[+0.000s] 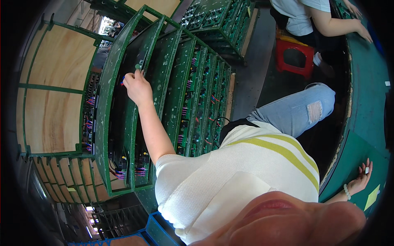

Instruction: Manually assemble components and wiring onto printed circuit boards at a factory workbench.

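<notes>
My left hand [138,87] reaches into a tall green metal rack [117,88] at the left, its fingers bent closed at one of the upper shelves. A small blue and red bit [122,81] shows beside the fingers; what they grip is mostly hidden. Dark parts and green circuit boards [201,102] with coloured wires fill the rack's tiers. At the lower right, my right hand [361,179], with a beaded bracelet [347,192] at the wrist, rests over the green work table [357,151]. Its fingers are stretched out, and a small white piece [366,170] shows on or against one finger.
A second rack of boards [221,24] stands beyond. Wooden panels in green frames [57,119] are at the far left. Another person in a white shirt [301,18] works at the table near a red stool [294,57]. A yellow note [372,197] lies near my right hand.
</notes>
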`<state>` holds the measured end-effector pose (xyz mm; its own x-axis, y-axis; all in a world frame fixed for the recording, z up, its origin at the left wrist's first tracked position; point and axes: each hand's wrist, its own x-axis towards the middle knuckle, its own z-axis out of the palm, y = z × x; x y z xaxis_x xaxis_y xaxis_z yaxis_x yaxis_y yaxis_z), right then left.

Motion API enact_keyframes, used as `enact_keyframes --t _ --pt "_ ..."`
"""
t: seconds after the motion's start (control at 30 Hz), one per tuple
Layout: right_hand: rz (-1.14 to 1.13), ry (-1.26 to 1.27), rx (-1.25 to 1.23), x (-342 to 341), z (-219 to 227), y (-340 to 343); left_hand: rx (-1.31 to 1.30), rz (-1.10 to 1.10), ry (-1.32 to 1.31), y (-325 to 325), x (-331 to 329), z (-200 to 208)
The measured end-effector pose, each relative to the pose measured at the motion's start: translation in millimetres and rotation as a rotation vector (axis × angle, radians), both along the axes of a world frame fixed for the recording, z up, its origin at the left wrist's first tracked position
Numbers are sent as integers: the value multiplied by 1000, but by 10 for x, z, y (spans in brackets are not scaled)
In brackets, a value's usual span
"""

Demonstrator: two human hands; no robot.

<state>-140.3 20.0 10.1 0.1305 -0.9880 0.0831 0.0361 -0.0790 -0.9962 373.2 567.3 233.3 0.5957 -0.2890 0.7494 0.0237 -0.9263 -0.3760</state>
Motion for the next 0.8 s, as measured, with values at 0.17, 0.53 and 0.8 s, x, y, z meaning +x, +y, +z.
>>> enact_keyframes --t 0.17,0.53,0.8 --pt "52 -174 77 -108 -72 -90 106 -326 -191 -381 -84 -102" --pt "-159 -187 -131 -186 -187 -41 1 -1682 -171 -2902 -177 -766" --pt "-534 -234 -304 -268 146 648 -110 -2774 49 -4789 -1837 -1182"
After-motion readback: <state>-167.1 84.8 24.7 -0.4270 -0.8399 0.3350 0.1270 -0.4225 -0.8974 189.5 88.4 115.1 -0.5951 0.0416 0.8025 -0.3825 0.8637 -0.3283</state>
